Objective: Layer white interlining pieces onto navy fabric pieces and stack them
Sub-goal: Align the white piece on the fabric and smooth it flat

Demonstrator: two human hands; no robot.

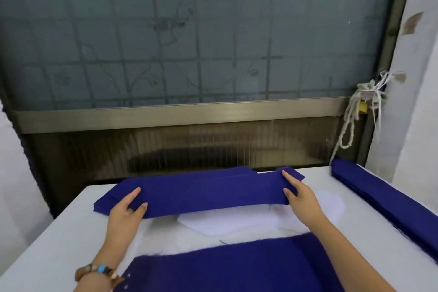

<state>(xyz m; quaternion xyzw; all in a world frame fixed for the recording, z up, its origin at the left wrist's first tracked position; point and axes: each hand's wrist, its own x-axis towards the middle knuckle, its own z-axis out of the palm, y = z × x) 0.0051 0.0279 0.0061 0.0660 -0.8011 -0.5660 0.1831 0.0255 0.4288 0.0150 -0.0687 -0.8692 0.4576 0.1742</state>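
A long stack of navy fabric pieces (pixel 208 191) lies across the far part of the table. My left hand (pixel 128 208) holds its left end, thumb under the near edge and fingers on top. My right hand (pixel 299 197) holds the right end the same way, index finger stretched along the top. White interlining pieces (pixel 227 223) lie just in front of the stack, partly under its near edge. A wide navy fabric piece (pixel 237 268) covers the near part of the table between my forearms.
Another long pile of navy fabric (pixel 384 199) runs along the right edge of the white table (pixel 59 239). A frosted window with a metal frame (pixel 180 114) stands behind the table. White cord (pixel 353 116) hangs at the right wall.
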